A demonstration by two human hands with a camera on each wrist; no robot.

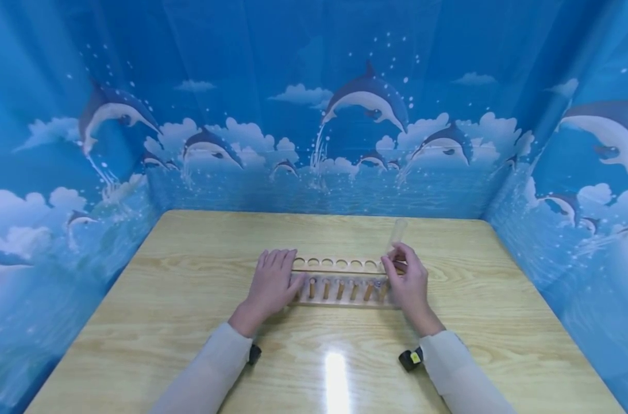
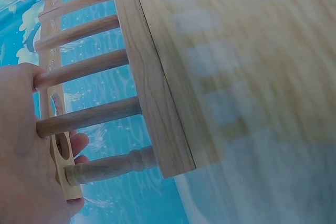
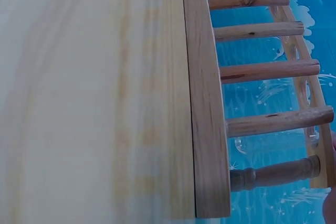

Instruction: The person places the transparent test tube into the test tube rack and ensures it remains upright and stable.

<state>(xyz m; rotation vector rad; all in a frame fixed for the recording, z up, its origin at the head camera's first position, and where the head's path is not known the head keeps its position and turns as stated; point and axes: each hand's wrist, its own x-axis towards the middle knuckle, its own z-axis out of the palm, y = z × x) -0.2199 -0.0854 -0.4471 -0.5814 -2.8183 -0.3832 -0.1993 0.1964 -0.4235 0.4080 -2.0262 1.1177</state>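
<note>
A wooden test tube rack [image 1: 339,305] stands upright, with a row of round holes along its top bar and a row of pegs. At its left end, my left hand [image 1: 275,280] grips the top bar; in the left wrist view, its fingertips [image 2: 80,144] show beyond the bar. My right hand [image 1: 411,282] is at the right end, pinching a clear test tube [image 1: 398,231] between thumb and fingers. The tube's upper part rises above that hand. In the right wrist view, the rounded lower end of a clear tube [image 3: 247,144] shows below the top bar.
The rack stands on a light wood-grain table [image 1: 189,339]. Blue curtains [image 1: 272,190] printed with dolphins and clouds enclose its back and sides. A dark wrist device [image 1: 411,359] sits by the right cuff, with another dark device [image 1: 254,353] by the left cuff.
</note>
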